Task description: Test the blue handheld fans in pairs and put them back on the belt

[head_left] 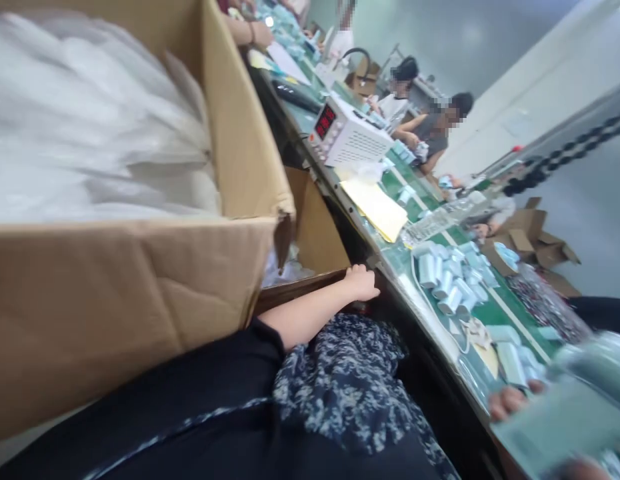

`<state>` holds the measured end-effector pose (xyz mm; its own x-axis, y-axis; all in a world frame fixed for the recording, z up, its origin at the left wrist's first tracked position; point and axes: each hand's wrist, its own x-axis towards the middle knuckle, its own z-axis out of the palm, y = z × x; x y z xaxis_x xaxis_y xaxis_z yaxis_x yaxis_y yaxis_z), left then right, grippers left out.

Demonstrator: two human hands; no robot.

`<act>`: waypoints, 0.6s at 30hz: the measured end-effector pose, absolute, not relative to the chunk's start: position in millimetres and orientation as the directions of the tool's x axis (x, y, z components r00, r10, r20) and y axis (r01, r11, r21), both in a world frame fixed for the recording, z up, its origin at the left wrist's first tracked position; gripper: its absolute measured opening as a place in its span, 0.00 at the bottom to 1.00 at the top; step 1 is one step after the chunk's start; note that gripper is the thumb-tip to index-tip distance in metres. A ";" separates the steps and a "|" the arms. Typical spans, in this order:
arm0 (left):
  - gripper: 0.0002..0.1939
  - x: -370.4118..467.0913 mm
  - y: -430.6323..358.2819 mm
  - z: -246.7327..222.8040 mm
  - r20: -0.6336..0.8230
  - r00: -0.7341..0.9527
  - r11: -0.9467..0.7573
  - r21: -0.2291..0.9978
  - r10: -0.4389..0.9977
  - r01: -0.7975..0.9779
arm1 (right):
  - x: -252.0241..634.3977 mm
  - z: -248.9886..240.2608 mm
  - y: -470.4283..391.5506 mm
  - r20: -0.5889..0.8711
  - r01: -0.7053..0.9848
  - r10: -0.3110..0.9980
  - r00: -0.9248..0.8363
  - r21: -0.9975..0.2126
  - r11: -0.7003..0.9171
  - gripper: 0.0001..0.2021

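Observation:
My left hand (pixel 363 283) reaches out from a black sleeve, its fingers curled over the edge of a lower cardboard box (pixel 317 223) beside the workbench. At the lower right, my right hand (pixel 510 402) holds a pale green, partly see-through plastic piece (pixel 565 423), blurred by motion. Only some of its fingers show; the piece hides the rest. A large open cardboard box (pixel 125 293) on the left holds white, filmy bags (pixel 90 127). White material also shows inside the lower box.
A long green-topped bench (pixel 500 307) runs diagonally, bearing light blue packets (pixel 453 277), yellow sheets (pixel 375 207) and a white power supply (pixel 350 133) with red digits. Several people sit along it. Open cartons (pixel 533 233) stand at the far right.

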<state>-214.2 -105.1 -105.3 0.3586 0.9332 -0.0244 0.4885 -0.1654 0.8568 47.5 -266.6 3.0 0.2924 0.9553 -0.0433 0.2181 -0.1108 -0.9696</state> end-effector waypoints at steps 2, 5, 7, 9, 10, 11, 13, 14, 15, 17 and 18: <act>0.14 -199.1 -117.3 -74.1 0.076 0.580 -0.288 0.915 0.811 0.283 | 26.1 2.6 -269.5 -0.117 0.156 0.941 0.319 -0.972 -0.174 0.26; 0.20 -170.1 -140.3 -44.4 0.271 0.737 -0.316 0.945 0.619 -0.083 | 3.4 -8.8 -260.8 -0.101 0.048 0.949 0.300 -0.992 -0.121 0.29; 0.32 -149.9 -152.5 -38.4 0.357 0.718 -0.252 0.934 0.598 -0.255 | -1.4 -14.7 -251.8 -0.004 0.018 0.942 0.335 -1.000 -0.010 0.30; 0.43 -132.2 -159.1 -38.3 0.391 0.686 -0.178 0.915 0.614 -0.362 | 1.4 -14.8 -245.2 0.055 -0.005 0.925 0.376 -0.998 0.061 0.30; 0.45 -125.1 -160.3 -38.4 0.393 0.680 -0.133 0.906 0.619 -0.403 | 5.0 -12.8 -243.0 0.053 -0.039 0.923 0.382 -0.996 0.074 0.30; 0.45 -119.4 -160.4 -37.7 0.388 0.680 -0.068 0.892 0.622 -0.446 | 9.6 -9.9 -241.4 0.038 -0.093 0.927 0.374 -0.993 0.078 0.28; 0.41 -111.2 -158.3 -32.4 0.350 0.684 0.103 0.843 0.640 -0.527 | 21.2 -3.9 -238.6 -0.014 -0.234 0.950 0.312 -0.970 0.063 0.26; 0.39 -108.3 -156.6 -28.0 0.311 0.679 0.187 0.811 0.665 -0.555 | 27.9 -1.5 -236.9 -0.042 -0.301 0.964 0.264 -0.953 0.040 0.25; 0.36 -105.6 -154.9 -22.8 0.257 0.660 0.251 0.781 0.706 -0.572 | 34.9 0.0 -234.7 -0.071 -0.350 0.973 0.220 -0.937 0.011 0.25; 0.31 -99.9 -151.3 -12.2 0.129 0.590 0.290 0.775 0.797 -0.562 | 49.1 0.9 -229.1 -0.130 -0.411 0.975 0.181 -0.910 -0.045 0.24; 0.29 -96.6 -149.5 -7.6 0.073 0.551 0.288 0.791 0.831 -0.540 | 55.9 0.8 -225.9 -0.158 -0.431 0.972 0.176 -0.900 -0.068 0.23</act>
